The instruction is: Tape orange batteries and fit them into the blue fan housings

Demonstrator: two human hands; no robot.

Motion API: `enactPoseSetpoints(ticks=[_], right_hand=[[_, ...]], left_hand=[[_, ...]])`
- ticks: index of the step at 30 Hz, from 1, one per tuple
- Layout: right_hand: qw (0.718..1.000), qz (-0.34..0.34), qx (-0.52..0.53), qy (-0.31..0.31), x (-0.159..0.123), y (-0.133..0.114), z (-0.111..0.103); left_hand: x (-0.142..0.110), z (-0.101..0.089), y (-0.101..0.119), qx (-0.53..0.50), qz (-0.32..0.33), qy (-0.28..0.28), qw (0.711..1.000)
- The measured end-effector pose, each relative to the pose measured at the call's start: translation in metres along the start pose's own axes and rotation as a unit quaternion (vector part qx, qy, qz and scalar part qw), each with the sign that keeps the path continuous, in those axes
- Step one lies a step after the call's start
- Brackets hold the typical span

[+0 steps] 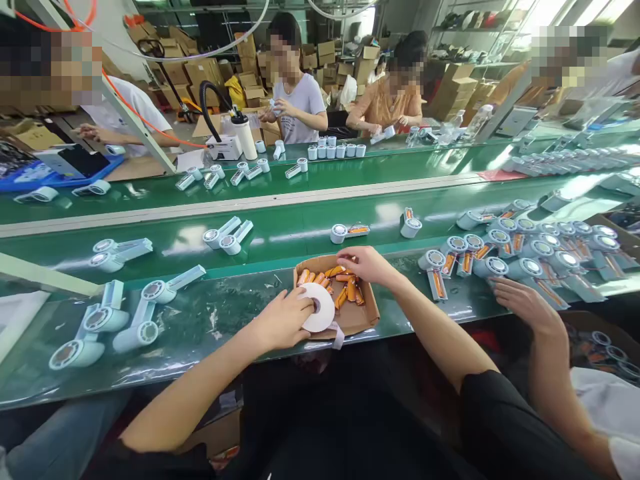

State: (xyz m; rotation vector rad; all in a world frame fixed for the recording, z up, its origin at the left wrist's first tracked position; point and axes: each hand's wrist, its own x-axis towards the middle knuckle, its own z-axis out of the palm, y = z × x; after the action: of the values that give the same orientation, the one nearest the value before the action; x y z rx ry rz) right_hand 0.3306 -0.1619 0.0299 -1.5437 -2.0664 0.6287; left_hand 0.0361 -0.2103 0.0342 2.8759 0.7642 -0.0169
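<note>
Above the carton (pixel 367 321), both hands (pixel 327 293) reach in, fingers bent.

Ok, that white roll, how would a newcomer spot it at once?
On the near green bench, find the open cardboard box. At its left side, the left hand holds the roll. It is a flat white ring trailing a strip, unlike the small orange pieces beside it.

This is a factory assembly hall: workers in light shirts (pixel 300 103) sit across long green conveyor belts (pixel 295 220), pale-blue plastic fan-shaped housings (pixel 530 268) cluster along the near desk (pixel 200 333), and brown cardboard cartons (pixel 205 73) pile up at the far side.
</note>
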Motion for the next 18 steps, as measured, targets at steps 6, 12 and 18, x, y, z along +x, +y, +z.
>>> enactPoseSetpoints(ticks=[6, 12, 18], right_hand=[[0.987, 0.017, 0.127, -0.096, -0.07, -0.045, 0.041], [0.986, -0.067, -0.05, -0.144, -0.109, -0.097, 0.088], [0.922, -0.202, 0.098, -0.315, -0.124, -0.088, 0.082]], left_hand=[[-0.059, 0.016, 0.001, -0.033, -0.09, 0.141, 0.985], [-0.087, 0.055, 0.009, -0.047, -0.146, 0.187, 0.97], [-0.091, 0.074, 0.009, -0.062, -0.152, 0.2, 0.966]])
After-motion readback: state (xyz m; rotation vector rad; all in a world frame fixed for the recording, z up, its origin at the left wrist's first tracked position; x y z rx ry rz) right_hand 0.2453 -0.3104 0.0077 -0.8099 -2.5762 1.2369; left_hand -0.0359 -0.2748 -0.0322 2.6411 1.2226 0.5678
